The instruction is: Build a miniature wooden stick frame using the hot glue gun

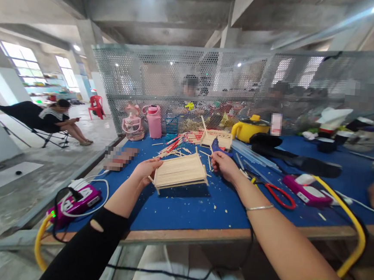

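Head view: my left hand pinches the stick panel, twelve o'clock over the desk; likely light, stiff, brittle, best edge-held. My right hand, one o'clock, fingers bunched, grip unclear.

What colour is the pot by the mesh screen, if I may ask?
The pot is yellow, best seen in the head view.
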`<move>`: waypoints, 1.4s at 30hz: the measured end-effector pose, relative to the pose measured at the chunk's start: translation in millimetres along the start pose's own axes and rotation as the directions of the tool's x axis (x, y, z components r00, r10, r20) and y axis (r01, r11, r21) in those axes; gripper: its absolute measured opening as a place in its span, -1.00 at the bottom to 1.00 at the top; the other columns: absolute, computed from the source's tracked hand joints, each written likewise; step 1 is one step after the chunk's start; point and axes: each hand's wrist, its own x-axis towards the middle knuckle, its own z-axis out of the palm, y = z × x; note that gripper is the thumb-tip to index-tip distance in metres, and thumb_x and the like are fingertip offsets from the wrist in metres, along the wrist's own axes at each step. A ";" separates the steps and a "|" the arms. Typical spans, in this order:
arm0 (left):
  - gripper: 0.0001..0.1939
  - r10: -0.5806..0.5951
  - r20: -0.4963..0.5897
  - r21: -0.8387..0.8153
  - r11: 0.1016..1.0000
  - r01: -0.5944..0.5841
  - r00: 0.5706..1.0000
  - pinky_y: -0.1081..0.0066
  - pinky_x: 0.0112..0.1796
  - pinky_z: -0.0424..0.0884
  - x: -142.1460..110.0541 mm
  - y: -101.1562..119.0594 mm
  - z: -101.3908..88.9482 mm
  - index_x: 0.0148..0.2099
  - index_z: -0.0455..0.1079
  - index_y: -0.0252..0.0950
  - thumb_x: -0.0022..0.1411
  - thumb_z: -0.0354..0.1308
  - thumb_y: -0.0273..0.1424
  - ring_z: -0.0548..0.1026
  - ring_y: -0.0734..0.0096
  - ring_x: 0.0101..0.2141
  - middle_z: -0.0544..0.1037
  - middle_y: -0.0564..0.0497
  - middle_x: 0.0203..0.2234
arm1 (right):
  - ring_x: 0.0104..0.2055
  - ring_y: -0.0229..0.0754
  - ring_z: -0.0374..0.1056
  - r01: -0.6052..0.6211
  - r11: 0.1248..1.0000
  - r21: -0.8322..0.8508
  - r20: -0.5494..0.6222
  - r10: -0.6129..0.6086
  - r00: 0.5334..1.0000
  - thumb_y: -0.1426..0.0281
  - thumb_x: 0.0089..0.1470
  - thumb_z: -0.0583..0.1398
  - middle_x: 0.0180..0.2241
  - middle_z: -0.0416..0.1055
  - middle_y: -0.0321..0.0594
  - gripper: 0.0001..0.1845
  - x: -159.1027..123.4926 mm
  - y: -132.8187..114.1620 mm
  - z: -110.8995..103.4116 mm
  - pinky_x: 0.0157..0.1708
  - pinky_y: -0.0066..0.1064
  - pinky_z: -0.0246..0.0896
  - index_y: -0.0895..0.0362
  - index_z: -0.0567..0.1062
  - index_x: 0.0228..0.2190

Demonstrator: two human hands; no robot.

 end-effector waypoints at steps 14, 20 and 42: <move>-0.65 0.041 -0.060 0.423 0.906 -0.012 0.997 0.16 -0.16 0.45 -4.0 2.7 -0.8 0.06 0.31 -0.33 0.28 0.10 -0.29 0.47 0.27 -0.14 0.43 -0.11 -0.06 | -0.26 -0.23 0.38 0.211 0.929 -0.303 -0.042 -0.235 0.971 0.24 0.19 0.12 -0.19 0.41 -0.18 -0.68 0.5 0.9 -2.5 -0.28 -0.29 0.36 0.19 0.41 -0.12; -0.66 0.103 -0.086 0.481 0.875 -0.049 0.991 0.16 -0.16 0.45 -1.6 6.0 -5.3 0.05 0.32 -0.33 0.28 0.10 -0.29 0.46 0.26 -0.14 0.43 -0.11 -0.05 | -0.59 -0.34 0.14 0.367 0.816 -0.447 -0.026 -0.422 0.906 0.13 0.13 0.10 -0.61 0.24 -0.40 -0.66 -3.0 -1.7 -5.4 -0.57 -0.47 0.08 0.16 0.46 -0.35; -0.72 0.288 -0.082 0.340 0.908 -0.245 0.954 0.25 -0.23 0.47 3.4 7.3 -7.8 -0.05 0.37 -0.36 0.28 0.10 -0.29 0.49 0.34 -0.23 0.48 -0.07 -0.16 | -0.25 -0.08 0.46 0.583 0.561 -0.587 0.109 -0.660 0.744 0.26 0.05 0.13 -0.30 0.57 -0.15 -0.75 -12.0 -7.8 4.5 -0.15 -0.26 0.31 0.12 0.57 -0.37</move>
